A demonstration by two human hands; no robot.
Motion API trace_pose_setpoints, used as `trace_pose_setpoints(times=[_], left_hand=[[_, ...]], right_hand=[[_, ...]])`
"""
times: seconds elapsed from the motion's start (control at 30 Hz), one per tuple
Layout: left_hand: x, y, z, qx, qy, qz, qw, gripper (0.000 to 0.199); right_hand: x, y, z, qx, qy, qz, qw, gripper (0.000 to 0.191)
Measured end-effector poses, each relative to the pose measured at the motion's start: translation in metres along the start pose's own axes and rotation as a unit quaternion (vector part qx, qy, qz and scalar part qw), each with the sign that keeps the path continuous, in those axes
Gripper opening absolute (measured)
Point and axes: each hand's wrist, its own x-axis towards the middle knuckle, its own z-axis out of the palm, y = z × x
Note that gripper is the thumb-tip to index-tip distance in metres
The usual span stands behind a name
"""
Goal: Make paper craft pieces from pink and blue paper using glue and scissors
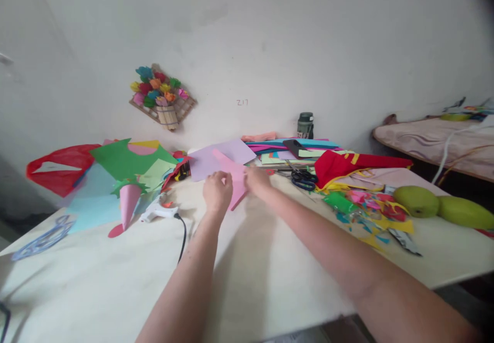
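A piece of pink paper (236,181) is held up over the middle of the table, its lower edge folded or angled. My left hand (217,193) has its fingers curled at the paper's left edge. On the opposite edge, my right hand (257,180) grips with closed fingers, its fingertips partly hidden. Behind the pink paper lies a lilac sheet (200,160). To the left are a white glue gun (160,210) with a black cord and a pink paper cone (129,204) with a green fringed top. Dark-handled scissors (304,179) lie to the right.
Coloured sheets, including a green one (127,163), cover the back left. Paper scraps (372,206) and two green mangoes (417,201) lie at the right, near a red cloth (347,165). A bottle (305,125) stands by the wall. A coil of blue cord (44,237) is at left.
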Motion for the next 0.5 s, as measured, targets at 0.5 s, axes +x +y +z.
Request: trace_pose_setpoints(times=[0.5], left_hand=[[-0.014, -0.012, 0.036, 0.142, -0.189, 0.005, 0.972, 0.04]], right_hand=[[0.006, 0.143, -0.037, -0.193, -0.057, 0.2, 0.959, 0.036]])
